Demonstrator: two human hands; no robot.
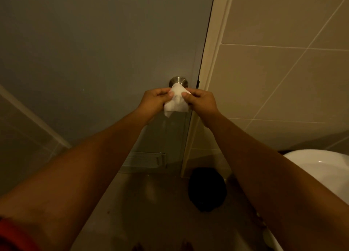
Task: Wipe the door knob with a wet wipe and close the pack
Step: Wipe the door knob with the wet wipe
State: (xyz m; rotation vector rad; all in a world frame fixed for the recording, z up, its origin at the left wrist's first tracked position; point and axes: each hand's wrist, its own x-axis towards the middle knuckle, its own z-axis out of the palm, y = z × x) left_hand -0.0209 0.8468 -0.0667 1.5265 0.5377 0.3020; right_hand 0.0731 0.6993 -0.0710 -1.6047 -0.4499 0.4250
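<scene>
My left hand (155,99) and right hand (200,99) pinch a white wet wipe (176,101) just before the steel door knob (178,81).

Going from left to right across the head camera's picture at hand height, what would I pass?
Grey door → left hand → white wet wipe, pinched by both hands in front of the metal door knob → right hand → door frame → tiled wall.
</scene>
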